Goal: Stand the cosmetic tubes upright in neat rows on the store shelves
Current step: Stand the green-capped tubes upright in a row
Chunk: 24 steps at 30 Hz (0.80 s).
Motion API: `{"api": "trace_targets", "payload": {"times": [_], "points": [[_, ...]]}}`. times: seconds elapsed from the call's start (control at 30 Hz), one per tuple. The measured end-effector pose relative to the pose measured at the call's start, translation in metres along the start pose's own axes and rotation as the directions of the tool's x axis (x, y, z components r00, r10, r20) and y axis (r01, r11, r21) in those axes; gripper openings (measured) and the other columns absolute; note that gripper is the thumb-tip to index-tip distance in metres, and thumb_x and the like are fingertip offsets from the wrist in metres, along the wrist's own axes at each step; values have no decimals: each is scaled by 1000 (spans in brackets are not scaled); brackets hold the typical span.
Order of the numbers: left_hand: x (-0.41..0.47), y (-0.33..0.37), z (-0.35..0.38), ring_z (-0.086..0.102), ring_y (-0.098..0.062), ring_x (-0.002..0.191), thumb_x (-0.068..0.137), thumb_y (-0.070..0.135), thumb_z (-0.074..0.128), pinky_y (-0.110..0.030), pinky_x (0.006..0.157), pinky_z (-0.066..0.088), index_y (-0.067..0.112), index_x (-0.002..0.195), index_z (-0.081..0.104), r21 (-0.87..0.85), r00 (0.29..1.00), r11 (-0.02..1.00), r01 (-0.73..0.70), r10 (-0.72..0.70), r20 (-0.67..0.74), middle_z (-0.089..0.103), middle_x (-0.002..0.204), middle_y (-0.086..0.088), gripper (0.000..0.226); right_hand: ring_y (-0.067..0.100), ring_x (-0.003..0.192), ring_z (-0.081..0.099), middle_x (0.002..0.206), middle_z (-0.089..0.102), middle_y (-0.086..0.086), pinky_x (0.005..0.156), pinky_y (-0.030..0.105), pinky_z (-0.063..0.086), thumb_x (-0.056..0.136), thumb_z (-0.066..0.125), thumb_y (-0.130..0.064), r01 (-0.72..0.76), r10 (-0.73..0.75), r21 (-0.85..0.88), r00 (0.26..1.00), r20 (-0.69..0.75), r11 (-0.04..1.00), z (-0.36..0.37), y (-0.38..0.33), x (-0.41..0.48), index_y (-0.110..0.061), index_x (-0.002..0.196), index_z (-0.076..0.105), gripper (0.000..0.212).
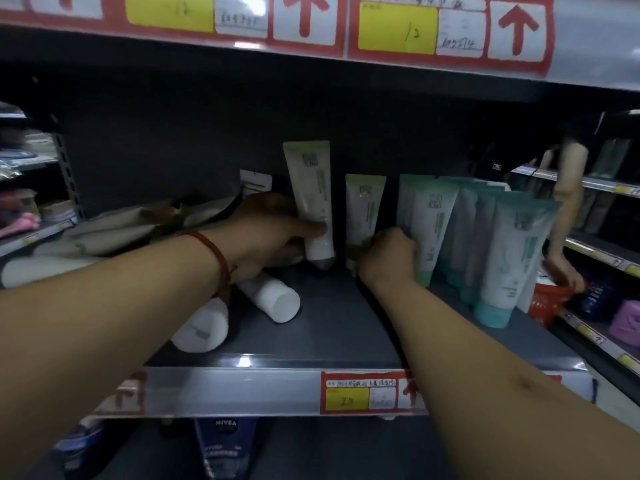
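1. Shelf (329, 334), dark grey metal: row of teal-capped white plastic tubes (502, 258) upright at right.
2. Tall white-green soft tube (311, 188): cap down, left hand (273, 230) gripping it low. Likely light, squashy, slick; hold near the stiffer cap.
3. Short green-topped tube (365, 206): right hand (388, 258) curled at its base; actual grip unclear.
4. Fallen white tubes (273, 299): front left.

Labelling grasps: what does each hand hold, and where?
Left hand grips the tall tube just above its cap. Right hand curls at the base of the short tube; grip unclear.
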<state>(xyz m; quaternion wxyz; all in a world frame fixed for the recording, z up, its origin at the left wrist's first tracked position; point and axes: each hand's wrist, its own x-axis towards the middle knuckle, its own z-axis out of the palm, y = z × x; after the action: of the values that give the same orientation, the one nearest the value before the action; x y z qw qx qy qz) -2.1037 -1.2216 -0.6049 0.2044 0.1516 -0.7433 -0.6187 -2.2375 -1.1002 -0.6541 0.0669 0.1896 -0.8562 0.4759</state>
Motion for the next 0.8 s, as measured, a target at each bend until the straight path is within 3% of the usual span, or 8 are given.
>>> {"api": "trace_targets", "payload": {"times": [0.1, 0.17, 0.3, 0.43, 0.53, 0.6, 0.7, 0.8], "points": [[3, 3, -4, 75, -25, 100, 84, 11, 79, -45, 90, 60, 14, 115, 67, -34, 999, 999, -2, 4, 54, 77, 105, -6, 33, 15, 59, 56, 78, 68, 10, 44, 17, 39, 87, 74, -22, -25, 25, -26, 1000, -13, 999, 6, 3, 9, -6, 76, 63, 22], [7, 3, -6, 74, -22, 100, 84, 8, 78, -39, 89, 61, 10, 117, 67, -33, 998, 999, -32, 33, 49, 77, 108, -6, 35, 20, 64, 63, 77, 68, 12, 50, 25, 51, 87, 73, -22, -65, 65, -26, 998, -6, 998, 9, 6, 14, -9, 69, 58, 27], [14, -3, -7, 76, -19, 95, 80, 8, 81, -36, 83, 62, 10, 115, 66, -28, 999, 999, -32, 33, 20, 77, 105, -6, 39, 25, 73, 69, 84, 71, 13, 56, 31, 57, 82, 78, -19, -111, 111, -34, 994, -6, 993, 11, 7, 20, -4, 78, 63, 22], [18, -6, -7, 76, -19, 93, 79, 7, 82, -36, 80, 63, 11, 118, 64, -7, 1000, 1000, 0, 0, 17, 76, 106, -6, 43, 21, 76, 68, 85, 69, 7, 53, 26, 54, 76, 84, -17, -126, 131, -150, 991, 19, 981, 11, 5, 21, -3, 89, 65, 27], [18, -6, -6, 75, -20, 94, 77, 4, 83, -32, 76, 63, 10, 117, 64, 42, 1000, 999, -3, 3, 1, 75, 107, -8, 44, 26, 81, 70, 91, 72, 12, 60, 34, 60, 78, 83, -18, -129, 133, -138, 991, 23, 982, 14, 6, 23, -3, 90, 65, 26], [17, -5, -6, 75, -21, 93, 74, 3, 85, -34, 77, 63, 9, 114, 64, 71, 1000, 997, 0, 1, -9, 75, 105, -9, 45, 26, 84, 69, 95, 72, 14, 52, 25, 52, 83, 78, -20, -126, 129, -136, 992, 12, 983, 13, 5, 21, -3, 90, 63, 23], [14, -2, -3, 75, -22, 93, 71, 4, 87, -40, 81, 63, 9, 113, 65, 132, 1000, 991, 5, -3, -20, 75, 105, -9, 47, 26, 85, 69, 96, 71, 15, 59, 25, 52, 87, 74, -18, -117, 119, -103, 993, 8, 988, 12, 5, 16, -3, 91, 64, 18], [10, 0, 4, 74, -21, 92, 72, 4, 87, -36, 76, 64, 10, 113, 65, 176, 1000, 984, 21, -17, -24, 75, 104, -7, 47, 25, 91, 67, 101, 70, 16, 62, 22, 49, 88, 71, -9, -89, 93, -121, 995, 22, 989, 6, 5, 5, -1, 96, 66, 13]]}}
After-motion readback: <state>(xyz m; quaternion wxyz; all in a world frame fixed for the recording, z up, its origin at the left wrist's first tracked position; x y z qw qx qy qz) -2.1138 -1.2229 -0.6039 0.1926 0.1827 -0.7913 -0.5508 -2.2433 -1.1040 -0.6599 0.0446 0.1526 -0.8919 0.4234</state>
